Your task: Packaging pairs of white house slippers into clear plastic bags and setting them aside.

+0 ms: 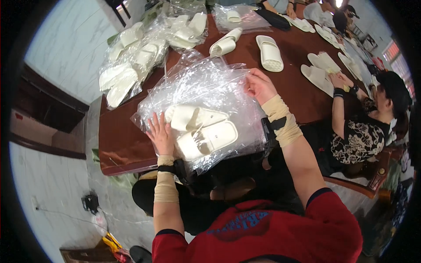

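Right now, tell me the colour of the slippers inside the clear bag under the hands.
Cream white slippers, seen best in the head view.

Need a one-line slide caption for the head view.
Both hands, left and right, on clear plastic bags over cream slippers.

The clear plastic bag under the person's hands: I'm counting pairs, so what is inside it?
Inside the clear plastic bag lie two cream slippers, side by side. The left hand covers the bag's near corner, and glare hides the rest.
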The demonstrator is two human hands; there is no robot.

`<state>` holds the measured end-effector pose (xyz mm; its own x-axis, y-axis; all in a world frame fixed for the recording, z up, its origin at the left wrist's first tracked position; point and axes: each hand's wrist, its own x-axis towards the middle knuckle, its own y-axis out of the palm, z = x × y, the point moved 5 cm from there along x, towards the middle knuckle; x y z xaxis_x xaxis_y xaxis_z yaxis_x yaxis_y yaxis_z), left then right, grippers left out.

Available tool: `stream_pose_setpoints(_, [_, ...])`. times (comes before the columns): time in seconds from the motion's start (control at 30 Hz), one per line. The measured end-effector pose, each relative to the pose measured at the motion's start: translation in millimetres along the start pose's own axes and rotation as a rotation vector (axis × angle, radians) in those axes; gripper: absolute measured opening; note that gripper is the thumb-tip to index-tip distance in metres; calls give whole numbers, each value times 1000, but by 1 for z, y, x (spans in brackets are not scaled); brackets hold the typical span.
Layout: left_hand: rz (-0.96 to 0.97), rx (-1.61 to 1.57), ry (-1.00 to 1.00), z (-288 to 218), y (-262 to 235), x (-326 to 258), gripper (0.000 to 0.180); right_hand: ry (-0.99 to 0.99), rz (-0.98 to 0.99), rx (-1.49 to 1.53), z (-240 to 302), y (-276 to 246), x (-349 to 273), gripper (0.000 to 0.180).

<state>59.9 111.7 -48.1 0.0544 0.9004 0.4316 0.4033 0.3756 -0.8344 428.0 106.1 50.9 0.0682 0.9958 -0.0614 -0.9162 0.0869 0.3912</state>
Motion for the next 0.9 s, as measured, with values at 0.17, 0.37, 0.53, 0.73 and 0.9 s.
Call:
stream_pose_setpoints(0.17, [26, -39, -42, -7, 3, -1, 46, -1, -214, -171, -18, -40, 9, 10])
stream_pose_setpoints(0.37, [8, -27, -68, -2, -2, -4, 46, 125, 71, 111, -4, -11, -12, 22])
stream_pose_setpoints(0.53, [-3, 1, -60, -11, -1, -1, 46, 381, 487, -417, -26, -8, -24, 27])
stream_pose_setpoints(0.73, [-22, 9, -73, -7, -1, -4, 47, 25, 671, -999, -40, 46, -18, 34])
stream_pose_setpoints(0.9, [-20, 37, -71, -5, 0, -5, 48, 278, 722, -1388, -75, 40, 0, 62])
